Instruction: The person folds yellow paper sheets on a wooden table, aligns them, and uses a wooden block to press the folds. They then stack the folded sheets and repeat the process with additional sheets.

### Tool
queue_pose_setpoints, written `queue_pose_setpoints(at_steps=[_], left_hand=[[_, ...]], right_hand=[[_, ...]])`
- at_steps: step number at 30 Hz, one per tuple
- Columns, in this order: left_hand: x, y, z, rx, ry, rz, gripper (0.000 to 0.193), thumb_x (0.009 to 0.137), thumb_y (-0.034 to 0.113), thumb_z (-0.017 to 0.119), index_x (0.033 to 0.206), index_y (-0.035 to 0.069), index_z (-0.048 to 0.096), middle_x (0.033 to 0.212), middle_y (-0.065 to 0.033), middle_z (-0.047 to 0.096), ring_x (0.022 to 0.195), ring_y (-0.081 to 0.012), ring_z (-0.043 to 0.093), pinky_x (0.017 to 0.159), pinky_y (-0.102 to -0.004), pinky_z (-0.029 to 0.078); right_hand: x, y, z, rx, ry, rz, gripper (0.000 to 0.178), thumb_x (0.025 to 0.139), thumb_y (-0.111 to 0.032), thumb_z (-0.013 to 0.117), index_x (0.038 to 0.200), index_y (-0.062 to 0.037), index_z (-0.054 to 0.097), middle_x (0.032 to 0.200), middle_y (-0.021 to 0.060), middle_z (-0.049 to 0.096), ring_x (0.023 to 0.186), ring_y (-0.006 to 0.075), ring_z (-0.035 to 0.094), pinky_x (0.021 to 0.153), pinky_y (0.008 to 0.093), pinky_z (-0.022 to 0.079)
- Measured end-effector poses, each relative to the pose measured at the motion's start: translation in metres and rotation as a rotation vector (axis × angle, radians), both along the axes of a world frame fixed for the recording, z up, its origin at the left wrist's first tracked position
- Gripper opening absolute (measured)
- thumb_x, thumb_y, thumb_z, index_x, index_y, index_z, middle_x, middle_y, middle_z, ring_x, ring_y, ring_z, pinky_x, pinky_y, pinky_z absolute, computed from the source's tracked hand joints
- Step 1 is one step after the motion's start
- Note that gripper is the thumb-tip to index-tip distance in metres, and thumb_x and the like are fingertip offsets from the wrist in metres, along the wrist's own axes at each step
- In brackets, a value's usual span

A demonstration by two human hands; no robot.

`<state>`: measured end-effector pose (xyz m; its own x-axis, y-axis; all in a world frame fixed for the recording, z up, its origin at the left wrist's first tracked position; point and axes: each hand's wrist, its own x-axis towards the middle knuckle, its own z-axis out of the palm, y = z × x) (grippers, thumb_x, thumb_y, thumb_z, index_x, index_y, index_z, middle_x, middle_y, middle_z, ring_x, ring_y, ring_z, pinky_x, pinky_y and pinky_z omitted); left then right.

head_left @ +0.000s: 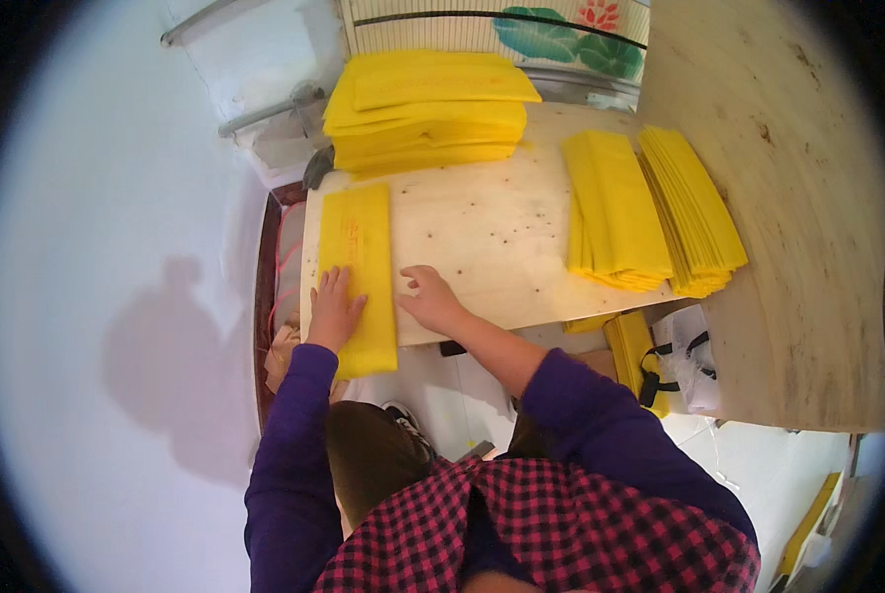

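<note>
A long, flat yellow piece of folded cloth (361,222), with faint red print, lies lengthwise at the left of the wooden tabletop. Its near end hangs over the front edge. My left hand (337,308) rests on it with the fingers spread. Just to the right of the cloth is my right hand (431,298), its fingers loosely bent and apart, with nothing visible in them. At the back left stands a tall stack of similar yellow cloth pieces (423,124).
Two bundles of folded yellow pieces, one (616,208) beside another (695,212), lie on the right of the tabletop (482,237). A wooden panel (789,217) borders that side, and a white wall (116,198) the left. Below the table are more yellow pieces (628,346) and a white bag (695,361).
</note>
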<state>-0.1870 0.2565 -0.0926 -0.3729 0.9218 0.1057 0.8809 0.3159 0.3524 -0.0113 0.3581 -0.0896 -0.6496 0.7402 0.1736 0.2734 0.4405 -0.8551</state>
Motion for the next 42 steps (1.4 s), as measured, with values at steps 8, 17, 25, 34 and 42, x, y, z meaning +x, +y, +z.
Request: queue_pose_setpoints(at_steps=[8,17,25,34,42], left_hand=[[-0.001,-0.014,-0.007,0.163,-0.118,-0.075,0.057,0.085,0.019,0.054,0.135,0.006,0.030,0.137,-0.0180,0.034,0.129,-0.0329,0.029,0.104,-0.0513,0.020],[0.019,-0.054,0.022,0.310,-0.255,0.076,0.045,0.090,0.015,0.050,0.131,0.000,0.037,0.134,-0.0167,0.040,0.127,-0.0296,0.033,0.105,-0.0363,0.025],[0.027,-0.066,0.035,0.390,-0.296,0.213,0.042,0.090,0.012,0.048,0.129,-0.002,0.039,0.131,-0.0172,0.043,0.122,-0.0284,0.040,0.102,-0.0338,0.029],[0.018,-0.078,-0.003,0.616,-0.314,0.494,0.037,0.092,0.014,0.044,0.124,-0.005,0.043,0.122,-0.0193,0.050,0.111,-0.0277,0.049,0.095,-0.0330,0.037],[0.004,-0.078,-0.004,0.869,-0.537,0.621,0.032,0.093,0.013,0.042,0.118,-0.006,0.048,0.122,-0.0168,0.051,0.111,-0.0262,0.049,0.095,-0.0323,0.037]], right_hand=[[0.157,0.026,0.045,-0.115,0.093,-0.163,0.034,0.076,-0.013,0.064,0.107,-0.0017,0.055,0.106,0.0118,0.055,0.090,0.0197,0.057,0.073,0.0299,0.049],[0.308,0.054,0.078,-0.027,0.118,-0.661,0.025,0.082,-0.014,0.059,0.103,-0.0012,0.058,0.091,0.0066,0.063,0.084,0.0148,0.059,0.076,0.0271,0.047],[0.229,0.100,0.094,-0.115,0.374,-0.358,0.021,0.083,-0.013,0.059,0.099,0.0002,0.058,0.087,0.0057,0.062,0.080,0.0130,0.058,0.073,0.0247,0.047],[0.059,0.224,0.123,-0.505,0.499,-0.145,0.014,0.085,-0.012,0.054,0.091,0.0013,0.057,0.080,0.0095,0.060,0.068,0.0162,0.060,0.060,0.0268,0.051],[-0.043,0.316,0.121,-0.890,0.837,-0.339,0.024,0.090,-0.008,0.048,0.110,0.0029,0.042,0.095,0.0190,0.055,0.073,0.0293,0.062,0.063,0.0297,0.056]])
